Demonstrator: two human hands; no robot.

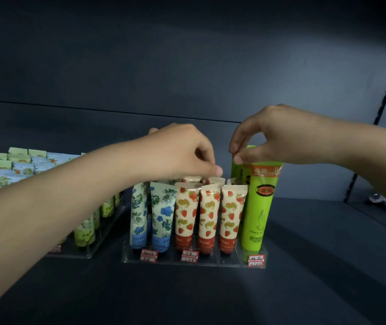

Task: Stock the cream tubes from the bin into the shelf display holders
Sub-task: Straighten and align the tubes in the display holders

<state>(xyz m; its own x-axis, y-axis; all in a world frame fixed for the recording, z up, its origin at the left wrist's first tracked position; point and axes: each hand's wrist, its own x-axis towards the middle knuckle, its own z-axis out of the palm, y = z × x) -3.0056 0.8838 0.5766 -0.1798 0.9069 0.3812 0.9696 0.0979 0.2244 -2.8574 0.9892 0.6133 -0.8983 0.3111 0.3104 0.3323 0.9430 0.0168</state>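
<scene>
On the dark shelf (pixel 309 285) stands a clear display holder (pixel 229 262), and both of the person's hands reach over it. Tubes stand in it cap down, in rows from front to back. At its left end are two blue-flower tubes (pixel 161 214), in the middle three strawberry tubes (pixel 207 214), and at its right end a taller front green tube (pixel 260 207). More strawberry-print tops show in the rows behind. Small red-and-white price tags (pixel 149 255) sit on the holder's front edge.

The left hand (pixel 178 151) hovers over the back rows of strawberry tubes, knuckles up. Its fingers (pixel 204 166) are curled down onto the crimped tops and the thumb tip points right. Whether they pinch one of those tubes cannot be told, as the hand hides the contact.

The right hand (pixel 278 134) hangs above the holder's right end. Its thumb and forefinger are pressed together on the crimped top edge of the rear green tube (pixel 236 171), which stands just behind the front green one and leans a little to the left. The other fingers of that hand are curled loosely above.

To the left, close beside the first, a second clear holder (pixel 86 253) carries yellow-green tubes (pixel 85 231). Behind them are rows of pale green and pale blue tube tops (pixel 4 170), partly hidden by the left forearm.
</scene>
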